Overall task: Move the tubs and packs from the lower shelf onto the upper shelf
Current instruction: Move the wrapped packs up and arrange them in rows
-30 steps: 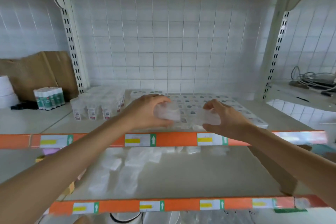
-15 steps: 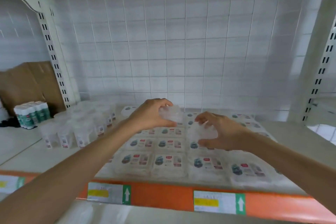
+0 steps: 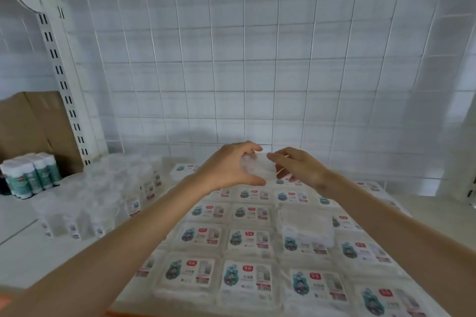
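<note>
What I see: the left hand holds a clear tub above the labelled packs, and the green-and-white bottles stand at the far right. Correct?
Not quite. The head view shows the green-and-white bottles at the far left, not right. The left hand does hold a clear tub above the labelled packs.

Packs (image 3: pixel 251 237): white, labels with teal figure, red tag. Tubs (image 3: pixel 85 203): clear. Bottles (image 3: pixel 31 175): white, teal bands. Back grid (image 3: pixel 257 72): white squares. Cardboard (image 3: pixel 28 126): brown.

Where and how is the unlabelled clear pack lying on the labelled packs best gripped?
By its two side edges, pinched from above: the clear pack lies flat on the labelled packs, so only top and edges are free.
</note>
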